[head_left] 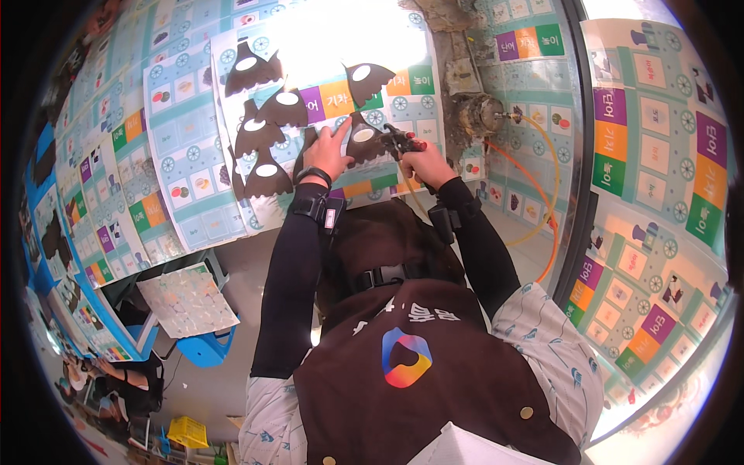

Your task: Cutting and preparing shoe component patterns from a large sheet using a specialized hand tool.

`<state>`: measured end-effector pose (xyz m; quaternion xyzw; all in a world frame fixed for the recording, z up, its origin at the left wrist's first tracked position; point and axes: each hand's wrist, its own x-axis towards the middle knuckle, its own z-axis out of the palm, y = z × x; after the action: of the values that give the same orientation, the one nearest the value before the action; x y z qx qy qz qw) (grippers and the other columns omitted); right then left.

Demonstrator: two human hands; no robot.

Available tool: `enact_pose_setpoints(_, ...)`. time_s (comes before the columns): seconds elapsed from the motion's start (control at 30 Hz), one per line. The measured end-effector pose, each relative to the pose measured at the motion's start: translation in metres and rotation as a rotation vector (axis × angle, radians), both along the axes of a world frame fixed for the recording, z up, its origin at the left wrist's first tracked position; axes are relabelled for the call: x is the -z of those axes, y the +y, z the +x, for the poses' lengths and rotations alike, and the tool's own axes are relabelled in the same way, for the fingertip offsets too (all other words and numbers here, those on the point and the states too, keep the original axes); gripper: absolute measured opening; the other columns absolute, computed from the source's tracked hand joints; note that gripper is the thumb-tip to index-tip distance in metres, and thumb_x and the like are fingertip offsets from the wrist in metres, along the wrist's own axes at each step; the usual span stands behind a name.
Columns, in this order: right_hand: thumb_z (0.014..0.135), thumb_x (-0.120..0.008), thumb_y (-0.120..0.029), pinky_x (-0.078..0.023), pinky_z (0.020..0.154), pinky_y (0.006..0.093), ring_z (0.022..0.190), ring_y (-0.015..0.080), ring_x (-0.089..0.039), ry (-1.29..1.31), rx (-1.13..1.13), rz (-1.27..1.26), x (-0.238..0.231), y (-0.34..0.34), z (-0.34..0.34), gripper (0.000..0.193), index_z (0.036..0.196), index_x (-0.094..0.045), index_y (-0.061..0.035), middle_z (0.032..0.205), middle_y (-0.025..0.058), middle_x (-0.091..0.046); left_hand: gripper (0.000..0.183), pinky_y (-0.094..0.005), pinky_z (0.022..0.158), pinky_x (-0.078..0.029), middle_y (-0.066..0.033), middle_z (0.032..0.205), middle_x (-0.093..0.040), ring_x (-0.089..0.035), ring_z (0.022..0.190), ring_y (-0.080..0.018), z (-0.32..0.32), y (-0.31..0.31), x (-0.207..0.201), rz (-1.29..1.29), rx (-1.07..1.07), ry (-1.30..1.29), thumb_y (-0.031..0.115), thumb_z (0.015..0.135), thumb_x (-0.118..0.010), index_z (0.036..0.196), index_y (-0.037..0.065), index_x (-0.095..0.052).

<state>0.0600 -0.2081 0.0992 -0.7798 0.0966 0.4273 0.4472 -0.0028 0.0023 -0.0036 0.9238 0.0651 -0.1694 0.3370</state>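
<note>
Several dark brown, scallop-edged flat pieces, most with a white oval on them, lie on the patterned table. My left hand [329,157] has its fingers apart, resting at the left edge of one such brown piece [364,136]. My right hand [428,164] is closed around a black handheld tool [401,140] that looks like an air gun. The tool's tip is over or beside that piece's right side; I cannot tell if they touch. Another scalloped piece [368,81] lies farther away, and a group, including a brown piece [284,107], spreads to the left.
The table [186,159] carries a colourful printed covering. To the right, a yellow hose [555,167] and an orange hose [555,232] hang from a round wall fitting [478,115]. A blue stool [205,346] with a patterned board [190,300] stands at lower left. Other people are beyond it.
</note>
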Motion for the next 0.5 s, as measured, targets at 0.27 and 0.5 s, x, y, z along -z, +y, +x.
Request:
enact_pose_setpoints(0.27, 0.072, -0.054, -0.008, -0.038, 0.042, 0.0268, 0.044, 0.0122, -0.048, -0.022, 0.024, -0.024, 0.000, 0.004, -0.003, 0.005, 0.073, -0.055, -0.0037, 0.057, 0.0033, -0.054, 0.090, -0.0439, 0.080, -0.052, -0.0120, 0.108, -0.053, -0.060, 0.099, -0.0335, -0.003, -0.002, 0.002, -0.018, -0.060, -0.048, 0.023, 0.069, -0.082, 0.144, 0.018, -0.033)
enact_pose_setpoints(0.5, 0.070, -0.054, -0.007, -0.038, 0.042, 0.0261, 0.044, 0.0121, -0.048, 0.096, 0.057, 0.061, -0.004, 0.015, -0.008, 0.006, 0.075, -0.056, -0.0037, 0.058, 0.0028, -0.055, 0.064, -0.0446, 0.080, -0.050, -0.0148, 0.112, -0.051, -0.059, 0.099, -0.0360, -0.016, 0.011, 0.007, -0.233, -0.118, -0.061, 0.008, 0.076, -0.068, 0.134, 0.009, -0.041)
